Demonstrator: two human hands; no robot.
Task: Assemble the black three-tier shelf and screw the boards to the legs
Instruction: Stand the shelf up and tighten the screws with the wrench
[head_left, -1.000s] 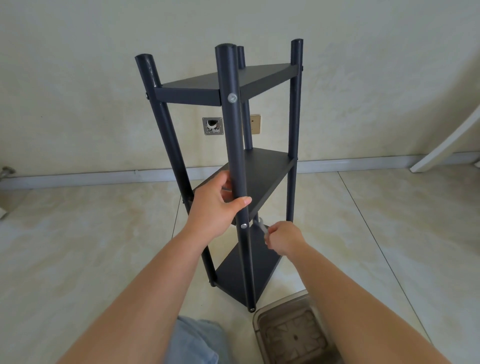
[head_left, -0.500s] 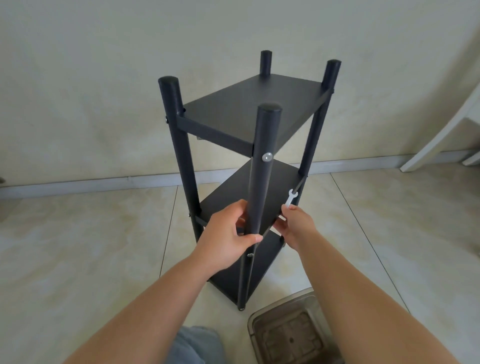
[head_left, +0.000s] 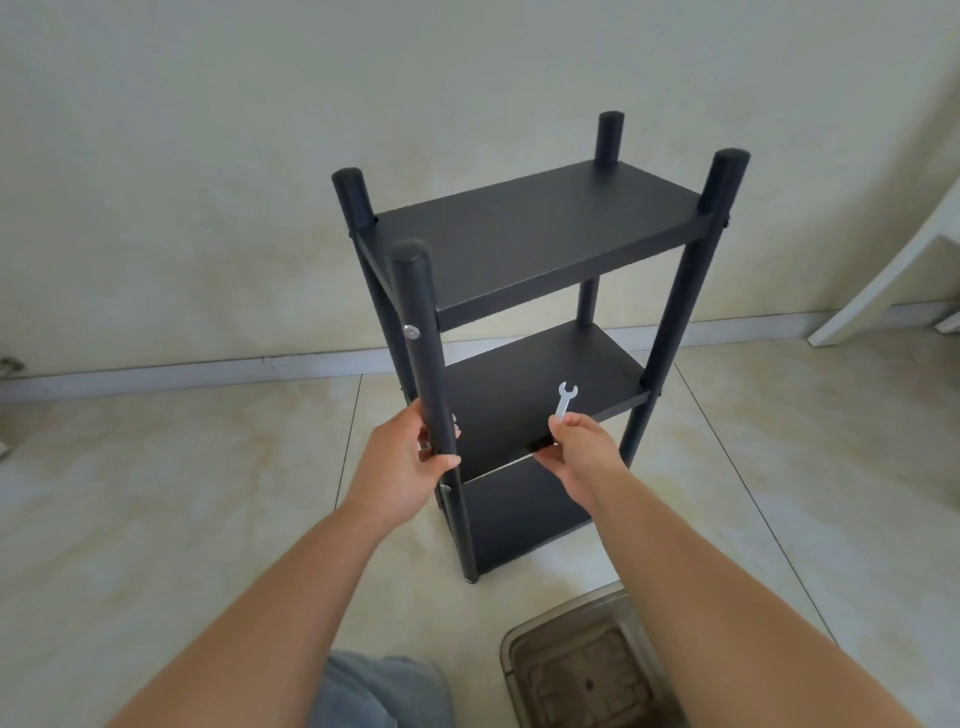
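Since a second ago we have swung the shelf (head_left: 524, 244) upright and side-on — left hand (head_left: 410, 462) gripping the near leg (head_left: 423, 353), right hand (head_left: 576, 447) pinching the wrench (head_left: 565, 399) — likely checking screws.

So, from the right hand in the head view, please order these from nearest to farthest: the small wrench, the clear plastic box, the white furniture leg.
1. Small wrench: held in the right hand.
2. Clear plastic box: on the floor, near the person.
3. White furniture leg: far right, by the wall.
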